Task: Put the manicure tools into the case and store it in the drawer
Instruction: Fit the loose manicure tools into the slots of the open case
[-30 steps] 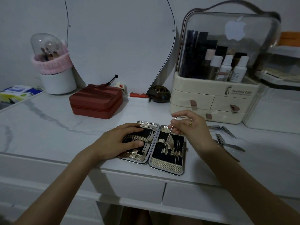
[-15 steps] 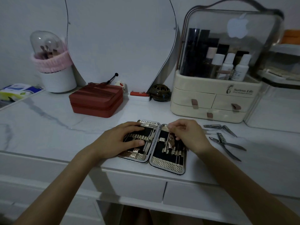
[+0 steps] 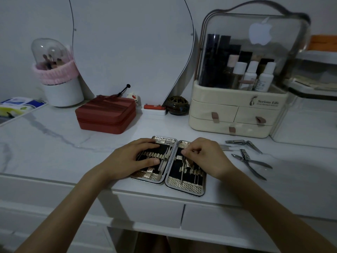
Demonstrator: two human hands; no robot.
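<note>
L hand (image 3: pixel 135 159) is pressing flat on the open case (image 3: pixel 185 187), R hand (image 3: pixel 206 157) is pinching a thin tool (image 3: pixel 182 170) into its loop w/ curled fingers; tools probably stiff, light, slippery, so I'd be gripping mid-shaft.

Home dressing table (image 3: pixel 54 143); mirror (image 3: pixel 127 42); cosmetics organiser (image 3: pixel 237 110)

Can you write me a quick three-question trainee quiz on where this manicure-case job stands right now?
1. True or false: the manicure case lies open on the tabletop.
2. Which hand rests on the case's left half? A) left hand B) right hand C) neither
3. Fill in: the loose metal tools still outside the case lie to its ____.

Key
1. True: both halves lie flat, side by side.
2. A: the left hand rests on the left half; the right hand's fingers curl at the elastic loops of the right half.
3. Right, in front of the cream organizer.
</note>
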